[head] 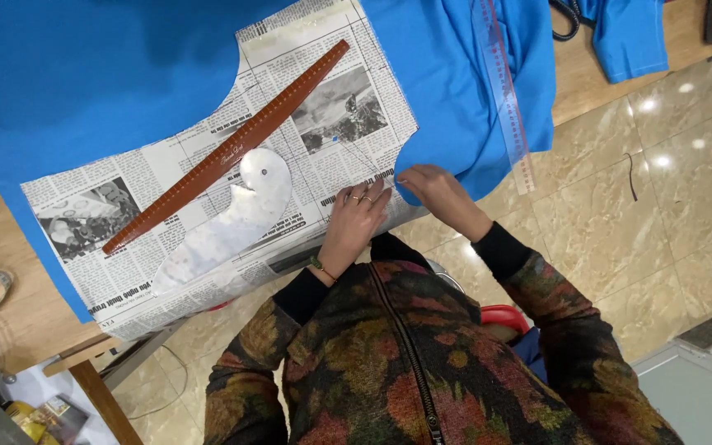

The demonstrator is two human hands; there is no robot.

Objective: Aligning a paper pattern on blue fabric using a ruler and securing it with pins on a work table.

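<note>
Your left hand [354,216] lies flat with fingers spread on the newspaper pattern [208,189] on the blue cloth [84,74] on the table [10,313], and your right hand [438,194] pinches the paper's edge, near the brown ruler [224,152].

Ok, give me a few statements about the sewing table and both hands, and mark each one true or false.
1. The left hand lies flat on the newspaper pattern. True.
2. The brown curved ruler hangs off the table edge. False: it lies across the newspaper.
3. The right hand touches the blue fabric at the pattern's edge. True.
4. The clear straight ruler is held in the right hand. False: it lies on the fabric, untouched.
</note>
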